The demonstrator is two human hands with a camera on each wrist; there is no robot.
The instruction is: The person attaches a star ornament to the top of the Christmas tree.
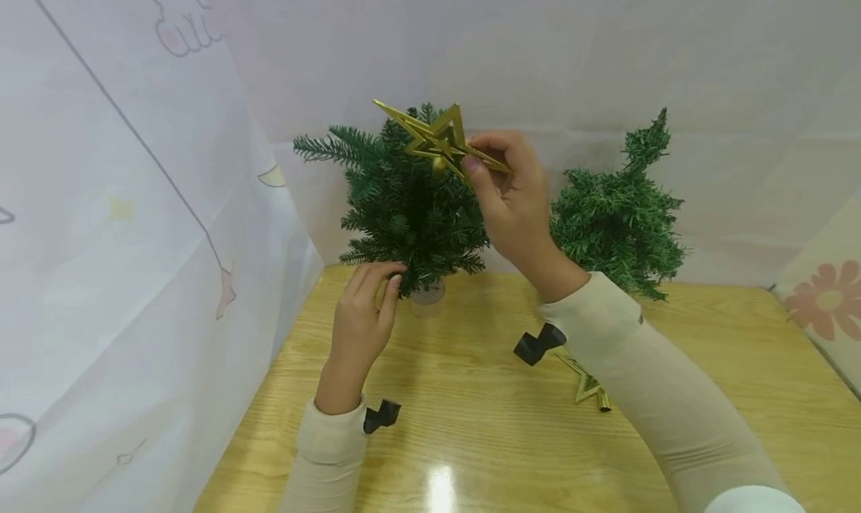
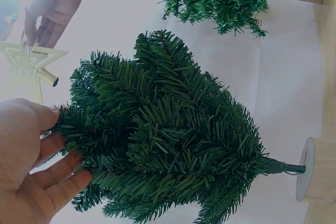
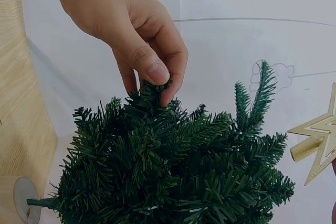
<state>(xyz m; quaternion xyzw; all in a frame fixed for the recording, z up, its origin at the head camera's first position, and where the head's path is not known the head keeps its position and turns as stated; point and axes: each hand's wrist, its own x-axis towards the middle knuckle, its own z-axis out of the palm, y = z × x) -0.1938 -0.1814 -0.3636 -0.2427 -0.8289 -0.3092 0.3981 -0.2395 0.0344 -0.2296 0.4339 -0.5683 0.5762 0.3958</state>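
My right hand (image 1: 521,199) pinches one point of a gold star tree topper (image 1: 430,137), holding it above a small artificial Christmas tree (image 1: 377,188). The topper's short tube (image 2: 48,77) shows in the left wrist view, apart from the branches. Low on the tree's left side, my left hand (image 1: 363,315) has thumb and fingers round a branch tip; the right wrist view shows this left hand (image 3: 144,40) pinching the greenery from outside. The tree stands upright on a round wooden base (image 2: 320,169).
A second small green tree (image 1: 619,214) stands at the right by the back wall. Another gold star (image 1: 588,384) lies on the wooden table (image 1: 471,423), partly hidden by my right sleeve (image 1: 646,363). Printed cloth (image 1: 168,274) hangs along the left and back.
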